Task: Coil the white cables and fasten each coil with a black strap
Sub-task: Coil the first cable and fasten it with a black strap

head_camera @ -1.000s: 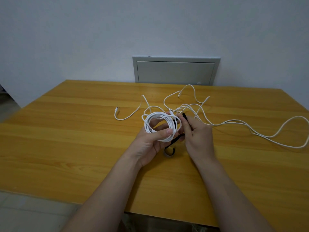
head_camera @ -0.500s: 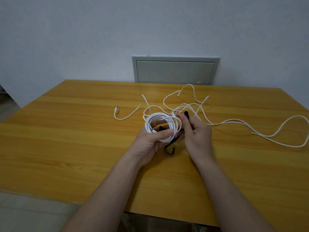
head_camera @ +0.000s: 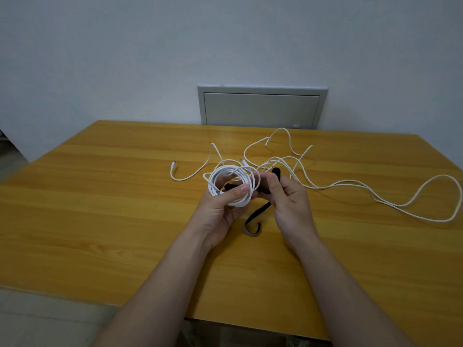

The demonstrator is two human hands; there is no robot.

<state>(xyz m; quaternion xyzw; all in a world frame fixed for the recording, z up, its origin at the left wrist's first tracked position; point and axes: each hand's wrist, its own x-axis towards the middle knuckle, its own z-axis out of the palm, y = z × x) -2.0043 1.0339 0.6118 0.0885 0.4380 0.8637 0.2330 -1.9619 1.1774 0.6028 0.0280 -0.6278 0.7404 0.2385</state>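
My left hand (head_camera: 221,209) grips a coiled white cable (head_camera: 241,202) just above the wooden table (head_camera: 100,209), thumb pressed across the loops. My right hand (head_camera: 290,204) pinches a black strap (head_camera: 258,214) right beside the coil. The strap's upper end sticks up over my right fingers, part of it passes through the coil's middle, and its tail hangs down and curls on the table. Behind my hands lies a loose tangle of white cable (head_camera: 350,182), trailing far to the right, with one plug end (head_camera: 174,163) at the left.
A grey metal wall panel (head_camera: 261,106) sits behind the table's far edge. The table's near edge runs just under my forearms, with floor visible at the lower left.
My right hand has shifted the strap closer against the coil, and the strap now shows inside the coil's middle. The coil has turned slightly in my left hand.
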